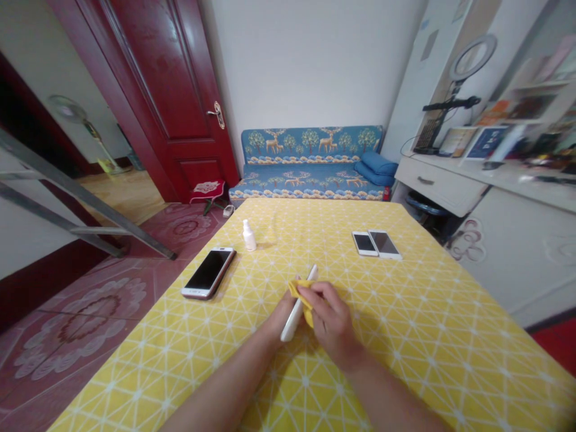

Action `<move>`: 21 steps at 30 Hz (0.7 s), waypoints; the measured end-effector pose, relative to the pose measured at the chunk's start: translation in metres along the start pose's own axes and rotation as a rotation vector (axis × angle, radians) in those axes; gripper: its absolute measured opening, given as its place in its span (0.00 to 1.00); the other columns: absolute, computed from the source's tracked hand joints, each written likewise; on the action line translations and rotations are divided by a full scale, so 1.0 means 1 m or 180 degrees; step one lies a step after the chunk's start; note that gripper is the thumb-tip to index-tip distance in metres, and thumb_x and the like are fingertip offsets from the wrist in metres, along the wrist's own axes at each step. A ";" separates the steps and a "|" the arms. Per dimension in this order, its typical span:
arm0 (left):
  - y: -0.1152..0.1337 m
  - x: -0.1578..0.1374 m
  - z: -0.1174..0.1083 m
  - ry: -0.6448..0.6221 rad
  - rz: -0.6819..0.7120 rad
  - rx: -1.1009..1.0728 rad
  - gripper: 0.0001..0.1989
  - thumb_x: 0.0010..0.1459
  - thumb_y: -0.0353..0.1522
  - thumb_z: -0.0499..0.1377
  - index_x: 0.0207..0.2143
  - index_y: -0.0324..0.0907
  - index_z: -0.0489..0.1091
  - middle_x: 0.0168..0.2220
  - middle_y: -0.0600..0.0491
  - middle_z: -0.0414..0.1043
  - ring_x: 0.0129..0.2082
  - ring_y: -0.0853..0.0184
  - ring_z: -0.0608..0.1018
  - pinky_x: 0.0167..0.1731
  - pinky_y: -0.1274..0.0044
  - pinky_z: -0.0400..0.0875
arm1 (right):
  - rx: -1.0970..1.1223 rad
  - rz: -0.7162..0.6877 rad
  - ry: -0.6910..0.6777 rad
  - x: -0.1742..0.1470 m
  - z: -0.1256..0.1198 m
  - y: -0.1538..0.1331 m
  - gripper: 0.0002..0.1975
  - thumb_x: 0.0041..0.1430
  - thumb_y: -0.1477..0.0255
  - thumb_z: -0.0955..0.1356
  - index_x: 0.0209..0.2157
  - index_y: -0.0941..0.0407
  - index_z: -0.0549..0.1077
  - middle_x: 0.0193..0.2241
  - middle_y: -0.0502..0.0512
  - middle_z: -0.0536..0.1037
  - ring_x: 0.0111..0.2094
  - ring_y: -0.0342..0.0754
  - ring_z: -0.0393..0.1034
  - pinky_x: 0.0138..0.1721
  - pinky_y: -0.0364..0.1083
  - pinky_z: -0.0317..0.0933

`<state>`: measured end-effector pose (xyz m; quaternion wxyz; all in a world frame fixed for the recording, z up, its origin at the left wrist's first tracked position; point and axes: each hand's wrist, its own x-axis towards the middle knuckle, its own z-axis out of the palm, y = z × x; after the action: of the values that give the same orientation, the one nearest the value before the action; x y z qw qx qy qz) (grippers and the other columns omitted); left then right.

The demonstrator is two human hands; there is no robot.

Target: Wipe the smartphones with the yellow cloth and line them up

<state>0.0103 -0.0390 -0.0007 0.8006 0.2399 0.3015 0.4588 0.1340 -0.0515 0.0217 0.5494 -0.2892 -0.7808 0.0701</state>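
Above the middle of the yellow tablecloth [405, 336], my left hand [282, 313] holds a white phone [294, 315] on its edge, tilted away from me. My right hand [330, 320] presses a small yellow cloth [300, 292] against the phone's upper half. Both forearms reach in from the bottom of the view. Most of my left hand is hidden behind the phone and the right hand.
A dark-screened phone [209, 273] lies at the table's left edge, with a small white bottle [249, 236] just behind it. Two white phones [377, 243] lie side by side at the far right. A blue sofa [310, 162], a red door [162, 90] and a white desk [450, 180] stand beyond.
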 end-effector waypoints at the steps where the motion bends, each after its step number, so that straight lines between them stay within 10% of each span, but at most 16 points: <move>1: 0.001 -0.003 0.003 0.0094 0.0038 0.0153 0.15 0.56 0.42 0.58 0.25 0.39 0.68 0.17 0.57 0.63 0.17 0.73 0.65 0.19 0.79 0.56 | -0.0069 0.0047 0.0086 0.001 -0.003 0.005 0.22 0.62 0.82 0.60 0.54 0.50 0.69 0.37 0.55 0.70 0.39 0.46 0.68 0.39 0.44 0.66; 11: 0.013 -0.018 0.004 -0.0967 -0.0603 0.0047 0.22 0.44 0.33 0.57 0.44 0.35 0.69 0.36 0.45 0.75 0.26 0.64 0.76 0.24 0.77 0.63 | -0.0393 0.0932 0.0641 0.004 -0.019 0.029 0.18 0.62 0.79 0.59 0.48 0.53 0.72 0.34 0.54 0.68 0.36 0.46 0.66 0.36 0.46 0.65; 16: 0.018 -0.013 -0.001 -0.0892 -0.0554 -0.0763 0.25 0.47 0.33 0.54 0.49 0.33 0.68 0.42 0.42 0.76 0.44 0.54 0.77 0.44 0.67 0.66 | -0.0358 0.0914 0.0423 0.000 -0.017 0.033 0.20 0.61 0.79 0.58 0.50 0.52 0.71 0.35 0.53 0.67 0.36 0.47 0.66 0.37 0.48 0.66; 21: 0.026 -0.007 -0.006 -0.0800 -0.0482 -0.0992 0.27 0.46 0.34 0.54 0.49 0.30 0.68 0.35 0.42 0.78 0.38 0.53 0.79 0.43 0.65 0.67 | -0.0230 0.0594 -0.0273 -0.004 -0.011 0.030 0.20 0.60 0.81 0.58 0.49 0.52 0.72 0.34 0.53 0.70 0.37 0.48 0.66 0.38 0.49 0.64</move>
<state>-0.0124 -0.0322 0.0140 0.8916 0.1452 0.1419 0.4048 0.1562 -0.0311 0.0097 0.4958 -0.3770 -0.7753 0.1050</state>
